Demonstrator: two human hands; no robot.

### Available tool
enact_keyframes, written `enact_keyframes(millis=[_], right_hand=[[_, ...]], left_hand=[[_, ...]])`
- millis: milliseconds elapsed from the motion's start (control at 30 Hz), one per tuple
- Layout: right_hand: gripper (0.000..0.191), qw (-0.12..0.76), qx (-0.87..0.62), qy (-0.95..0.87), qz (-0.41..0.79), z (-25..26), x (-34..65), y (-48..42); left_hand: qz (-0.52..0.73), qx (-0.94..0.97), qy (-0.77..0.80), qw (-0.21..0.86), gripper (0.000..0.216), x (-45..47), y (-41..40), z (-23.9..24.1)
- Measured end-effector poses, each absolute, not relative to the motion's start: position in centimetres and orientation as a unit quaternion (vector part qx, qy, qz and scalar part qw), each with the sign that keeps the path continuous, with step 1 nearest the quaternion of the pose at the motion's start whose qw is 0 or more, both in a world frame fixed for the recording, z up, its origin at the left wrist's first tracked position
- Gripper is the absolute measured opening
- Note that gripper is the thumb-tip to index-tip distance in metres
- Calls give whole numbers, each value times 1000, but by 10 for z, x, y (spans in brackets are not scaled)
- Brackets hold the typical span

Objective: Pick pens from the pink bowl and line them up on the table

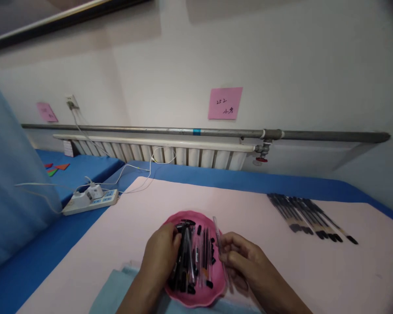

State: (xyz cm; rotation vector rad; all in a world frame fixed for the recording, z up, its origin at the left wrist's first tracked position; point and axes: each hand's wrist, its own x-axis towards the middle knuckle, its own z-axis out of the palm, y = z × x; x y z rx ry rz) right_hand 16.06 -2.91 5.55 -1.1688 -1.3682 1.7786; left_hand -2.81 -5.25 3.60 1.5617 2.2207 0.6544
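Note:
A pink scalloped plate [220, 279] holds a pile of black pen caps, clear pen barrels and other dark pen parts [186, 257]. My left hand [162, 250] reaches over the plate's left rim, fingers curled down among the parts; what they grip is hidden. At the plate's right rim, my right hand [245, 257] pinches a clear pen barrel [217, 231] between thumb and fingers, its upper end pointing away from me. To the right, several assembled pens with dark caps [309, 218] lie side by side in a slanted row.
Pink paper [249, 209] covers much of the blue table [203, 174]. A power strip [94, 201] with plugs and white cables sits at left. Light blue cloth [113, 290] lies at the front. A radiator [190, 155] and a pipe with a red-handled valve [262, 160] run behind.

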Motion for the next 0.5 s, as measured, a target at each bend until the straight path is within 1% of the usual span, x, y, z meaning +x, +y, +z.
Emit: enact_keyframes(millis=[67,133,200,267,333,367,500], right_hand=[[4,311,-437,-517,667,58,160,-32],[3,304,-430,-524,670,57,159,-33],[3,294,-421,-531,674,55,160,-33],[5,275,-412,-545,676,52,160,-32],[6,257,-409,-563,671,51,159,-33],[6,251,-407,-575,664,51,158,-34],[6,235,-381,-648,616,51,155,-39]], left_hand=[[179,567,793,135,18,-23,-51,32],[159,574,795,115,22,-18,-51,28],[182,574,791,112,22,-16,-51,25],[227,565,782,132,17,-17,-51,25],[299,541,765,182,12,-22,-51,27],[346,517,750,223,12,-25,-51,29],[548,360,615,439,22,-36,-51,45]])
